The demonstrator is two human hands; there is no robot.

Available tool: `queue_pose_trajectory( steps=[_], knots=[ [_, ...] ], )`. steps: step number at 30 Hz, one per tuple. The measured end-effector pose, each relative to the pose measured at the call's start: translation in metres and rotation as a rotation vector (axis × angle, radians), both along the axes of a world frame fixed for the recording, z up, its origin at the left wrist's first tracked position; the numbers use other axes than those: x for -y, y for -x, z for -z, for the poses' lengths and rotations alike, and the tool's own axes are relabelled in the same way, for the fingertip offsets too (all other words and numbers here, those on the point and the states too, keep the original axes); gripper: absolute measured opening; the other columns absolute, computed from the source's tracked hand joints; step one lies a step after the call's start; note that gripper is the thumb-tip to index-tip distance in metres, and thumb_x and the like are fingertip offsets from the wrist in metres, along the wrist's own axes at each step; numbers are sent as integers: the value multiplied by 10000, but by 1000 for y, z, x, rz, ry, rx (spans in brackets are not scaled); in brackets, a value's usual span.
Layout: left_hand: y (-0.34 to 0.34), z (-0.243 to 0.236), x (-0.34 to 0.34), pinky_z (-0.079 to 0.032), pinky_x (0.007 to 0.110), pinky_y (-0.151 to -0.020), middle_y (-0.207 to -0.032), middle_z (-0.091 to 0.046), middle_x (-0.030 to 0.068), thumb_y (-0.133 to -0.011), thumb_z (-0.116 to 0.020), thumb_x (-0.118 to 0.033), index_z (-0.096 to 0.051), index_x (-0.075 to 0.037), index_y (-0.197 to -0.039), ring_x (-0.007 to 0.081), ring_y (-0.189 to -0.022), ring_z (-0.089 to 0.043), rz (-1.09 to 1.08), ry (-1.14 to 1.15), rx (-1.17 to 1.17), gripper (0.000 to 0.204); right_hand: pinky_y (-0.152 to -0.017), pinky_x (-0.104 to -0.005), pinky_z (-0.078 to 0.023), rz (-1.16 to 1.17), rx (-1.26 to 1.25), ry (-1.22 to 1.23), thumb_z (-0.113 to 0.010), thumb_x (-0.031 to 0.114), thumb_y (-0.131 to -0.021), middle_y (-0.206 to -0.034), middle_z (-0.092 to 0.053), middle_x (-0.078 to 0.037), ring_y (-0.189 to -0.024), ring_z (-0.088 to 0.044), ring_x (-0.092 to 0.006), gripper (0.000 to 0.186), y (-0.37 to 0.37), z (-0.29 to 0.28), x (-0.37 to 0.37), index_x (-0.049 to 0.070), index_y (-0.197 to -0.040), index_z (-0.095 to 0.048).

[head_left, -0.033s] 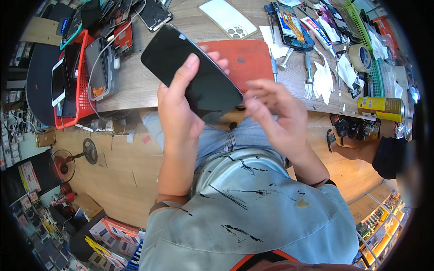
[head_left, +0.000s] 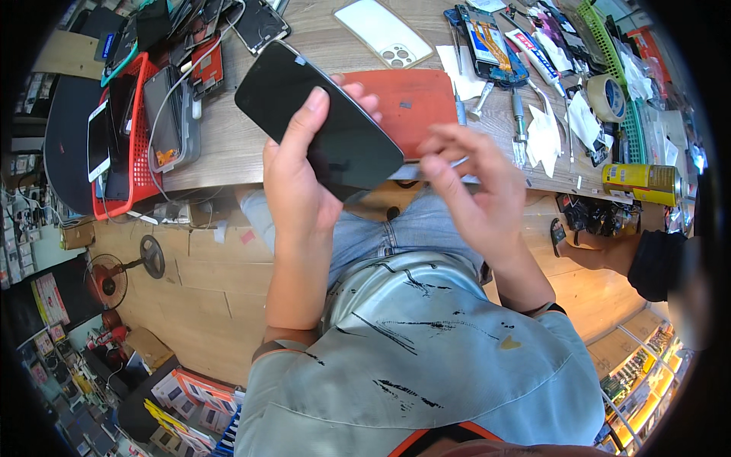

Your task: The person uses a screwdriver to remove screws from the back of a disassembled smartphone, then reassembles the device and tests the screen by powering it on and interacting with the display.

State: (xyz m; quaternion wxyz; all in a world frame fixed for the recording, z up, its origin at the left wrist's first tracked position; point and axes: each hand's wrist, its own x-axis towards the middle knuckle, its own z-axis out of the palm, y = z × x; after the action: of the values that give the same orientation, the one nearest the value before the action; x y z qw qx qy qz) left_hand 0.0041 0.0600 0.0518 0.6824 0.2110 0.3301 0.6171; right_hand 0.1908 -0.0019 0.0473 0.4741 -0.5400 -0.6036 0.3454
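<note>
My left hand (head_left: pixel 293 171) grips a large dark smartphone (head_left: pixel 335 122), thumb across its black glass and fingertips at the far edge. It is tilted, with its upper end far left, above the table's front edge. A small pale patch shows near its top edge. Just right of its lower end, my right hand (head_left: pixel 483 183) hangs apart from it, fingers half-bent and thumb separate. A bright sliver shows between that thumb and the fingers; I cannot tell what it is. Beyond the hands lies a red mat (head_left: pixel 419 95), partly covered by the phone.
At left stand a red basket (head_left: pixel 145 164) of phones and a clear plastic box (head_left: pixel 183 145). A white phone case (head_left: pixel 381 27) lies at the back. An opened phone (head_left: pixel 491 46), screwdrivers, tape roll (head_left: pixel 607 97) and yellow can (head_left: pixel 643 183) fill the right. Another person's leg (head_left: pixel 605 255) is at right.
My right hand has drawn back slightly to the right, leaving a wider gap from the phone. The phone in my left hand has shifted a little left.
</note>
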Motion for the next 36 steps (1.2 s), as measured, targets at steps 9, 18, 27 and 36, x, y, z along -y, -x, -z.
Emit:
queue_pose_trajectory(
  steps=[9,18,27,36],
  knots=[
    [-6,7,-42,-612,514,-948,-1145,-705,189,-1025,-667,-206,-623,31,-1205,313,-1095,-718,-67,6,50,301,-693,-358,-576,259,588,-321,-885,202,-825,-1036,-750,-152,-839,-717,-295,390,-22,22,-27,21,-1133,-729],
    [-21,6,-52,-504,540,-1093,-1432,-568,226,-1071,-575,-239,-437,22,-1503,332,-1293,-598,-74,-36,24,523,-494,-253,-431,264,245,-106,-867,70,-837,-904,-744,-106,-565,-590,-126,328,-26,20,-29,5,-1131,-738],
    [-17,15,-52,-528,534,-1044,-1319,-633,184,-1092,-466,-341,-362,-15,-1569,309,-1182,-648,-13,19,182,587,-504,-235,-470,76,238,-89,-853,34,-835,-1077,-784,-161,-578,-619,-113,357,-31,20,-22,-24,-1163,-727],
    [-14,21,-57,-510,543,-1050,-1309,-614,194,-1100,-445,-290,-342,8,-1575,307,-1173,-637,0,-67,249,570,-665,-333,-540,24,450,-134,-765,-39,-834,-1056,-718,-118,-768,-682,-237,296,-63,4,-80,42,-1119,-767]
  ],
)
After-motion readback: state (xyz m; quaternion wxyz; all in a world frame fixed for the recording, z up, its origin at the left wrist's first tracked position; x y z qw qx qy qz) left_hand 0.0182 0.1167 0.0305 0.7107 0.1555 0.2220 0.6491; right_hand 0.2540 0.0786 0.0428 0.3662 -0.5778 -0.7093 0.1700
